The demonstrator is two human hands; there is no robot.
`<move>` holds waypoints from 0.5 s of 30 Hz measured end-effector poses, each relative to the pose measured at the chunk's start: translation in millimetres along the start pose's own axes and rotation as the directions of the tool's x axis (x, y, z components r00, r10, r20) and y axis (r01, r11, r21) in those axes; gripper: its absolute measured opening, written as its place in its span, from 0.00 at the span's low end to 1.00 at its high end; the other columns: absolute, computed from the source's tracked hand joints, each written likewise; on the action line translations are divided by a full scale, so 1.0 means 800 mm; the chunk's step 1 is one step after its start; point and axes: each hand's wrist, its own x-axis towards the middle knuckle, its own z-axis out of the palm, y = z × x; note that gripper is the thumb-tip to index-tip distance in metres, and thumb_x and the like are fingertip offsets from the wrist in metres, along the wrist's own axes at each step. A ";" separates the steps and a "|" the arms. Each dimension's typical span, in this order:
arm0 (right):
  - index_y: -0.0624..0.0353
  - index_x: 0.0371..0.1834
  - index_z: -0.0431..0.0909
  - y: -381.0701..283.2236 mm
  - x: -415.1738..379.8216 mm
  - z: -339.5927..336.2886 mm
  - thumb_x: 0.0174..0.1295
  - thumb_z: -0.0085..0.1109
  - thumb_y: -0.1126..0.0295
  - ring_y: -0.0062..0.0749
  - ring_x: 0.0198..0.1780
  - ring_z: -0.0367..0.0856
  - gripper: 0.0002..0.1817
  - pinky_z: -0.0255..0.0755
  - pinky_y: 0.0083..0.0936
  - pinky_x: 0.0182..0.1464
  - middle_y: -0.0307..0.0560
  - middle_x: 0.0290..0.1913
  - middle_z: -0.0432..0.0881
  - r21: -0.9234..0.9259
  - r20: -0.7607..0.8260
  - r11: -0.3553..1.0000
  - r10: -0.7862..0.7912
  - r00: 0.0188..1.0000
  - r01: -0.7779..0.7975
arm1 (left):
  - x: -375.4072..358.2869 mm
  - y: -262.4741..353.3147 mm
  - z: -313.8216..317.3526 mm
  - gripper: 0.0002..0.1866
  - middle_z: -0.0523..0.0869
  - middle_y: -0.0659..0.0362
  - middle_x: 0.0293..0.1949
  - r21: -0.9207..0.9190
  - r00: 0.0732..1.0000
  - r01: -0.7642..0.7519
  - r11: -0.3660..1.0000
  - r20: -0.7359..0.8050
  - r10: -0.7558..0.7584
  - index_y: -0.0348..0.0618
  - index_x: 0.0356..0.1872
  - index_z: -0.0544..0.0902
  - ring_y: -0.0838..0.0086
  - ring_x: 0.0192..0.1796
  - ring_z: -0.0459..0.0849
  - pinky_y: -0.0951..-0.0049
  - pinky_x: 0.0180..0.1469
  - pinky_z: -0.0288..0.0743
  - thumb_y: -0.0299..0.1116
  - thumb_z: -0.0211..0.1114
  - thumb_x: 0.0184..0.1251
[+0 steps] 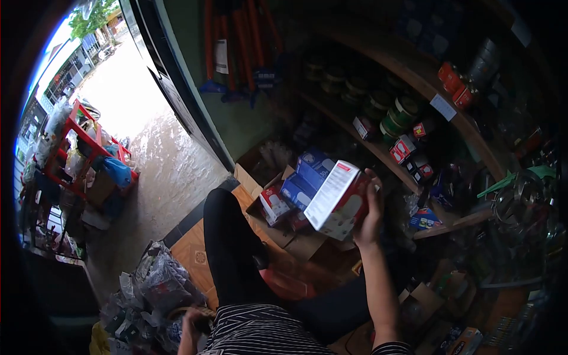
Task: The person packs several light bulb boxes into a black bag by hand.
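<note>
My right hand (370, 213) is closed around the side of a light bulb box (338, 198), white and red with a bulb pictured on its front. It is held tilted above an open cardboard box (302, 244). Inside that carton lie blue bulb boxes (309, 171) and a smaller red and white bulb box (275, 205). Low in the view, my left hand (190, 326) hangs beside my striped shirt, close to a pile of plastic-wrapped goods (155, 284). Its fingers are mostly hidden, so their grip does not show.
Shelves (378, 139) with tins and small boxes rise on the right. Orange-handled tools (236, 41) hang on the wall ahead. An open doorway lies to the left, with a red rack (83, 148) of goods outside. Loose cartons (426, 299) sit at lower right.
</note>
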 end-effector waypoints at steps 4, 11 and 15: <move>0.53 0.74 0.73 0.009 0.007 -0.006 0.85 0.36 0.44 0.33 0.66 0.81 0.30 0.74 0.35 0.69 0.45 0.63 0.82 0.250 -0.018 0.953 0.181 0.983 -0.171 | 0.060 0.138 0.089 0.30 0.82 0.55 0.58 -0.128 0.864 -0.483 0.866 0.090 0.495 0.42 0.71 0.73 0.65 0.60 0.83 0.62 0.68 0.75 0.33 0.70 0.69; 0.55 0.83 0.56 0.010 -0.011 0.009 0.77 0.54 0.41 0.40 0.66 0.83 0.42 0.75 0.35 0.69 0.55 0.67 0.81 0.009 0.497 0.908 0.360 0.790 -0.419 | -0.029 0.255 0.428 0.16 0.84 0.54 0.53 0.190 0.213 -0.973 0.130 0.525 0.824 0.33 0.58 0.82 0.73 0.58 0.82 0.71 0.61 0.77 0.22 0.57 0.72; 0.51 0.86 0.49 0.028 -0.017 0.025 0.74 0.64 0.47 0.29 0.63 0.80 0.47 0.74 0.28 0.65 0.50 0.67 0.78 -0.423 0.497 0.834 0.540 0.680 -0.354 | -0.048 0.231 0.545 0.15 0.83 0.49 0.56 -0.042 -0.136 -0.975 -0.218 0.889 0.437 0.35 0.53 0.85 0.58 0.59 0.85 0.64 0.60 0.79 0.17 0.65 0.67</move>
